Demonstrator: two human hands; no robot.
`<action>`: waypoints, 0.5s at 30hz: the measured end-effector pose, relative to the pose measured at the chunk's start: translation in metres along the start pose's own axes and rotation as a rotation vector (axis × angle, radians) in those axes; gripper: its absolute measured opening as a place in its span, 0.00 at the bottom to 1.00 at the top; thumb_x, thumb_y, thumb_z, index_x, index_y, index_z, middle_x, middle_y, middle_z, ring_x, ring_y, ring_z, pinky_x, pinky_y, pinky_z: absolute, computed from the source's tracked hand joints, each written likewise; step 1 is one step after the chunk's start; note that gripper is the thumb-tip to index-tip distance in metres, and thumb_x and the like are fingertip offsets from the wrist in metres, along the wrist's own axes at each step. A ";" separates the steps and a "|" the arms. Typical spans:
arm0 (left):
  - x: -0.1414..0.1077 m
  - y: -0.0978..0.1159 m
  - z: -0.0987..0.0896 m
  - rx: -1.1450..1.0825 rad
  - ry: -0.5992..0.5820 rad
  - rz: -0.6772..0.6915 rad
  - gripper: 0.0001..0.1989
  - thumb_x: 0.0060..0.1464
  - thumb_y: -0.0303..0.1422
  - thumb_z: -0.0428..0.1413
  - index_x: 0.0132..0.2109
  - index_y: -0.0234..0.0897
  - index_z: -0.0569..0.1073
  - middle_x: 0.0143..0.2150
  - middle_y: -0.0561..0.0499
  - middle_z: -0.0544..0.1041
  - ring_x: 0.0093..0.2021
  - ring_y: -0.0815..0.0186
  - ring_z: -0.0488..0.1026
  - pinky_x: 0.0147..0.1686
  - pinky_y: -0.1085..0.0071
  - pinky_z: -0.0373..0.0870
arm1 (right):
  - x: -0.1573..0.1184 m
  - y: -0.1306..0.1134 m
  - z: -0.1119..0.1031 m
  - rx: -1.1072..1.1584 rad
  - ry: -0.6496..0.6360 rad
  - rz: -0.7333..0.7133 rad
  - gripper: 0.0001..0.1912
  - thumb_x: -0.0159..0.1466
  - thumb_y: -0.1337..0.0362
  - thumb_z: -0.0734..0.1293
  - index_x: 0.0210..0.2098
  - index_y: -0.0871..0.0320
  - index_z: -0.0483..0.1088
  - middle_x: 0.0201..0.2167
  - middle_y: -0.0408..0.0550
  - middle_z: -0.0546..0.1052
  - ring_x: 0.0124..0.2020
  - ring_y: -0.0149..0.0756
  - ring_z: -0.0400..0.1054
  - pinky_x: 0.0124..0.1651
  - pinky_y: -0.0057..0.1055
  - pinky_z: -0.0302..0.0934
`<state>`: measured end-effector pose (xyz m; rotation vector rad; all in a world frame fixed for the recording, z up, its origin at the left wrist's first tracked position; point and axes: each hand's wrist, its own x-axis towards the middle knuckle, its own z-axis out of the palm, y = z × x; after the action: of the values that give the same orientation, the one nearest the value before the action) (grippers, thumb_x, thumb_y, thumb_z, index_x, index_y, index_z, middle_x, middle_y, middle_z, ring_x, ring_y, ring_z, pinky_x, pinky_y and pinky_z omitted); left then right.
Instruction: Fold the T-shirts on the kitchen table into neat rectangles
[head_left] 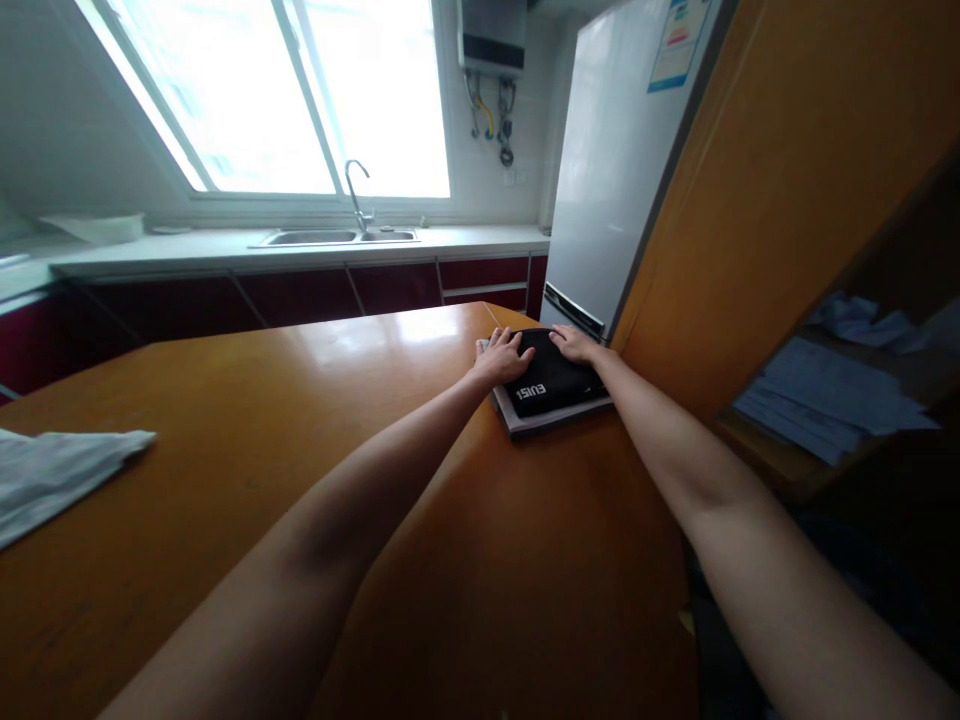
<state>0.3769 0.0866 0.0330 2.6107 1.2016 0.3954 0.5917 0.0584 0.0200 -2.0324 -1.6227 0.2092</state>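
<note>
A folded black cloth (555,382) with white lettering lies on a flat, light-topped object with dark edges (555,420), perhaps a book or box. Both sit on the orange-brown wooden table (360,400), close to its far right corner. My left hand (504,357) rests on the cloth's left edge, its fingers spread. On the far right part of the cloth lies my right hand (574,344), with its fingers stretched out flat. What the flat object is cannot be made out.
A pale cloth (60,470) lies at the table's left edge. To the right stand a wooden panel (810,180) and a shelf with papers (832,395). Behind are a white fridge (615,150), a counter with a sink (315,237) and tap (356,190), and a window.
</note>
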 end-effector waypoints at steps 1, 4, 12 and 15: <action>0.000 0.001 -0.004 -0.004 0.011 0.005 0.35 0.64 0.53 0.41 0.71 0.39 0.57 0.75 0.42 0.47 0.75 0.47 0.39 0.68 0.38 0.40 | 0.002 0.003 -0.005 0.003 0.019 0.002 0.27 0.71 0.56 0.58 0.64 0.64 0.65 0.67 0.58 0.63 0.70 0.42 0.54 0.71 0.38 0.45; -0.007 0.007 -0.014 -0.027 0.081 0.067 0.33 0.65 0.49 0.43 0.70 0.36 0.59 0.75 0.40 0.49 0.74 0.47 0.39 0.68 0.39 0.38 | 0.004 0.011 -0.028 0.009 0.118 0.017 0.28 0.73 0.58 0.54 0.66 0.67 0.62 0.69 0.59 0.59 0.72 0.42 0.48 0.72 0.40 0.41; -0.100 0.040 0.006 -0.072 0.084 0.410 0.29 0.66 0.49 0.48 0.68 0.43 0.63 0.73 0.44 0.57 0.74 0.48 0.44 0.69 0.43 0.34 | -0.055 0.028 -0.033 0.023 0.155 0.003 0.29 0.73 0.54 0.55 0.67 0.63 0.61 0.71 0.55 0.56 0.73 0.42 0.43 0.73 0.41 0.38; -0.120 0.045 0.018 0.030 0.099 0.454 0.30 0.66 0.48 0.46 0.69 0.40 0.62 0.72 0.42 0.58 0.73 0.47 0.46 0.69 0.43 0.36 | -0.082 0.029 -0.015 -0.007 0.035 0.049 0.32 0.71 0.48 0.56 0.69 0.60 0.58 0.73 0.55 0.51 0.74 0.45 0.40 0.73 0.46 0.36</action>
<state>0.3395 -0.0355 0.0133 2.9097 0.6290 0.5963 0.6013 -0.0275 0.0023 -2.0717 -1.5555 0.1849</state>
